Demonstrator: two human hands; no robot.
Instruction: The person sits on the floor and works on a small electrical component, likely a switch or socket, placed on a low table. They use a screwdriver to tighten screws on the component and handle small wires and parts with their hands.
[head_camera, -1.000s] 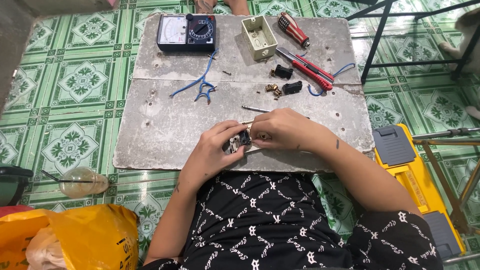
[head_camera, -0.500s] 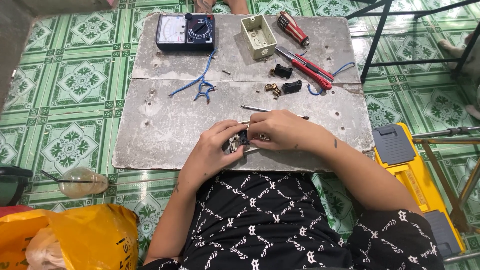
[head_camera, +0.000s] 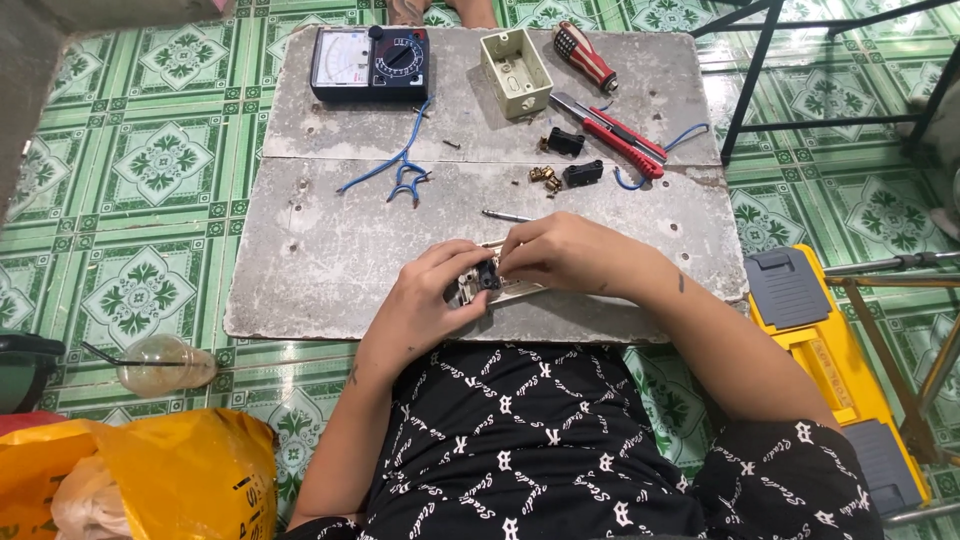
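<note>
together left hand (head_camera: 425, 305), right hand (head_camera: 560, 255) grip cream switch plate (head_camera: 497, 283); yellow bag (head_camera: 150, 480) lower-left.

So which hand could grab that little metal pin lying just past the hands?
Probably the right hand. The thin metal pin lies just beyond its knuckles, while the left hand sits lower, cradling the pale switch plate.

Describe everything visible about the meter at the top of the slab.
The meter is a flat, dark rectangular box lying face up at the far left corner of the grey slab. Its left half holds a pale dial window; its right half has a round black selector knob ringed by light markings. It looks like plastic. No hand touches it. Blue wire lies just below it, seemingly apart from it. No leads show.
</note>
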